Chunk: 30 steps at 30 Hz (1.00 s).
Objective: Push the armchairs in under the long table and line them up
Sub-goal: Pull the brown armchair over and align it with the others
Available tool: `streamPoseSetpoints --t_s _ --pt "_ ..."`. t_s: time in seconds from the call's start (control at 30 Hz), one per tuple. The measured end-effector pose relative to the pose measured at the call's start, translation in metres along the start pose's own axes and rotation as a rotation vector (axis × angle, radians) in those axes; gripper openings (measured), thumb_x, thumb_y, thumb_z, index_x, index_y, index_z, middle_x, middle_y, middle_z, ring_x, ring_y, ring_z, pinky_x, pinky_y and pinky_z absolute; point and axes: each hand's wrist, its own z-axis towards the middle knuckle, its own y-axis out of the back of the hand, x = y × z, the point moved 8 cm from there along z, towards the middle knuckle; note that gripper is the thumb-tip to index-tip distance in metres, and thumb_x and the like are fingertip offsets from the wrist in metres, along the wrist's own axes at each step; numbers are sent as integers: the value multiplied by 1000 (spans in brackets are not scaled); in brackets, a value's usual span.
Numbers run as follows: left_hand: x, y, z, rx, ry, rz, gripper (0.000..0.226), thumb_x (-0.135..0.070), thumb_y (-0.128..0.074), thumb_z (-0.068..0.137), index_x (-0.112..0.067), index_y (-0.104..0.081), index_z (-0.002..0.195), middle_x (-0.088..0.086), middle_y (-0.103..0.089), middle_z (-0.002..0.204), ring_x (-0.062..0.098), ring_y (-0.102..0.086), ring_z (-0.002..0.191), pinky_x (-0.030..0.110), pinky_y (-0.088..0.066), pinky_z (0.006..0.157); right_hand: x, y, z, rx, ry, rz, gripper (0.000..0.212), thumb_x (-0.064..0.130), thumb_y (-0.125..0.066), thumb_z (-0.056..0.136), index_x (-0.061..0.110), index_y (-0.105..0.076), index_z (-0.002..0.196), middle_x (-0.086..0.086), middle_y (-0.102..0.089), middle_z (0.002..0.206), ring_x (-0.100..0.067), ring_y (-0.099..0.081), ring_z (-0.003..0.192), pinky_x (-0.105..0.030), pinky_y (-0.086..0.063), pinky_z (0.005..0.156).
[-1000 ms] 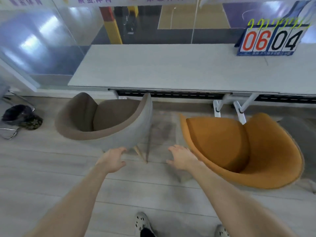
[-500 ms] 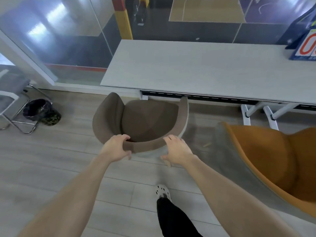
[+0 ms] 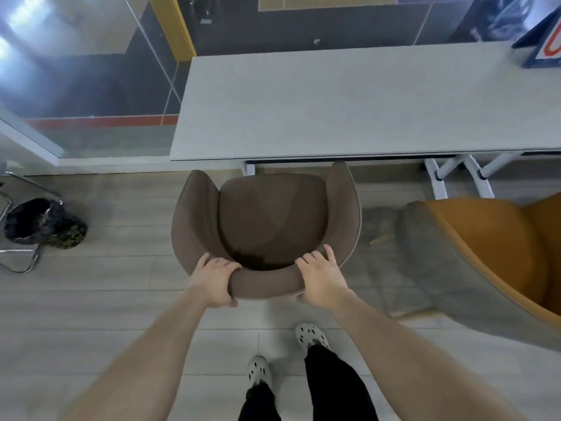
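Observation:
A brown armchair (image 3: 273, 214) stands straight in front of me, its open front facing the long pale table (image 3: 349, 101). The tips of its arms reach the table's near edge. My left hand (image 3: 212, 281) grips the left part of the chair's backrest rim. My right hand (image 3: 320, 281) grips the right part of the same rim. An orange armchair with a grey outer shell (image 3: 485, 259) stands to the right, turned at an angle and away from the table edge.
White table legs (image 3: 437, 180) stand between the two chairs. A scoreboard (image 3: 543, 47) sits at the table's far right. A black bin in a metal frame (image 3: 39, 223) is on the floor at left. A glass wall runs behind the table.
The brown chair has turned to face the table squarely. Both hands, earlier free, then reaching its rim, now grip the backrest. I have stepped left, behind the chair.

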Motion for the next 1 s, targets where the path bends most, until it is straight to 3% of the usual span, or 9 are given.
streamPoseSetpoints --t_s 0.17,0.47,1.0 --pt "4 -7 6 -188 -128 84 78 -63 -77 66 -44 -59 139 -12 -69 131 21 -60 126 44 -29 116 -1 2 1 -84 -70 -7 81 72 -79 72 25 -63 136 1 -66 126 -26 -54 131 -55 -11 131" --pt "-11 -26 -10 -202 -118 127 73 -71 -73 71 -45 -58 138 -13 -70 124 21 -60 122 44 -31 112 7 -5 -30 -46 -122 -20 82 77 -81 67 27 -66 130 4 -68 124 -22 -54 131 -49 -13 130" --pt "-59 -68 -69 -202 -116 105 71 -67 -76 70 -45 -58 134 -16 -68 124 18 -58 122 41 -28 115 11 -43 -116 -90 -148 57 85 80 -81 64 28 -67 130 8 -65 120 -20 -53 128 -46 -8 131"
